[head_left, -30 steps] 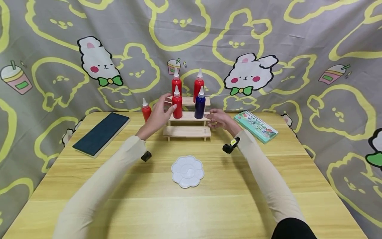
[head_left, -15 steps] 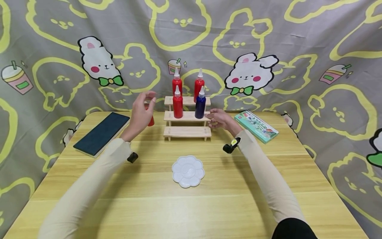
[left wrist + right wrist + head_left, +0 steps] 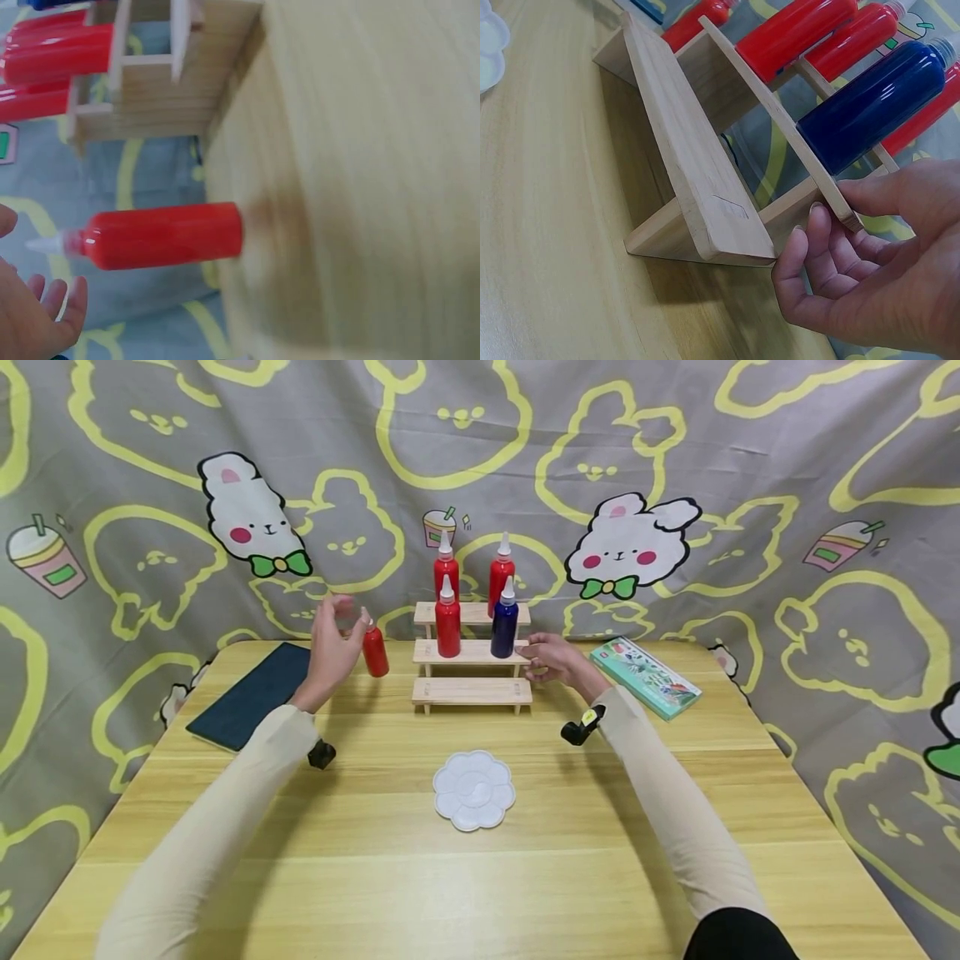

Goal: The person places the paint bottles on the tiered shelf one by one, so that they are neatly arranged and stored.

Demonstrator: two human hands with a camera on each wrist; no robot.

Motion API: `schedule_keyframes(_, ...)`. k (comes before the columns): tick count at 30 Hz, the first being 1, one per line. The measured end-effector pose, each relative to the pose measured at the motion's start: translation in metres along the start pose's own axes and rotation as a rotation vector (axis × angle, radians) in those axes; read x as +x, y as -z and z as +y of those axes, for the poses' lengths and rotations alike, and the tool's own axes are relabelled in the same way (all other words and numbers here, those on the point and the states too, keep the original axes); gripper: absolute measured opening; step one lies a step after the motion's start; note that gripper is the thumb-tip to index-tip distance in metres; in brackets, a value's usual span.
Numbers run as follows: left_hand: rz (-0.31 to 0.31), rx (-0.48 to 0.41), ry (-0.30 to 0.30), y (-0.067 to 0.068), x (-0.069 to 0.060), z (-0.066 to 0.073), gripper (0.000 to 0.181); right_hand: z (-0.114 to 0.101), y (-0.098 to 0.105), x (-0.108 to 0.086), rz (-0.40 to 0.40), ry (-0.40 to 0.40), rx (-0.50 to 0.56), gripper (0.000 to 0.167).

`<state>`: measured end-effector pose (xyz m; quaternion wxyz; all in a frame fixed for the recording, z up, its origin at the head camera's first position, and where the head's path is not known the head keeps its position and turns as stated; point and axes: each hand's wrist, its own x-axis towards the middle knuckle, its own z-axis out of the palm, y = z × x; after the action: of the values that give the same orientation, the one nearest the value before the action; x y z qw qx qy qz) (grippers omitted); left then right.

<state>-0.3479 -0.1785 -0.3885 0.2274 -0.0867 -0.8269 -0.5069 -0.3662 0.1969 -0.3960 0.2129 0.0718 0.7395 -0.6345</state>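
Note:
A red squeeze bottle point(image 3: 377, 653) with a white nozzle stands on the table, left of a three-step wooden stand point(image 3: 471, 692). My left hand point(image 3: 333, 643) is beside its top. In the left wrist view, the thumb and fingers of that hand lie either side of the nozzle of the bottle point(image 3: 165, 236), apart from it. My right hand point(image 3: 877, 277) pinches the right end of the stand's middle step, thumb on top and fingers below. Close to that thumb, a blue bottle point(image 3: 874, 109) stands on this step with a red bottle point(image 3: 448, 631); two more red bottles point(image 3: 501, 581) occupy the top step.
A white flower-shaped palette point(image 3: 474, 791) lies in front of the stand. The dark flat book point(image 3: 251, 697) is at the left, partly behind my left arm. To the right lies a green box point(image 3: 647, 677). A patterned curtain point(image 3: 480, 435) hangs behind the table.
My left hand has moved left, away from the red bottle on the middle step, past the bottle on the table to its left side. My right hand has stayed at the stand.

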Motion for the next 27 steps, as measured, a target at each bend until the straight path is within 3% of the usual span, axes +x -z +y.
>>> schedule_keyframes(6, -0.031, -0.043, 0.049, -0.007, 0.002, -0.019, 0.056, 0.0, 0.0, 0.0, -0.006, 0.003, 0.015, 0.022)
schedule_keyframes(13, -0.095, -0.019, 0.079, -0.012, 0.003, -0.025, 0.063, 0.002, 0.002, 0.002, -0.008, 0.005, 0.013, 0.025)
schedule_keyframes(20, -0.167, -0.017, 0.173, -0.013, -0.001, -0.036, 0.065, 0.002, 0.002, 0.003, -0.007, 0.002, 0.016, 0.021)
schedule_keyframes(27, -0.156, 0.006, 0.174, -0.017, -0.009, -0.047, 0.058, 0.002, 0.002, 0.003, -0.003, -0.001, 0.019, 0.021)
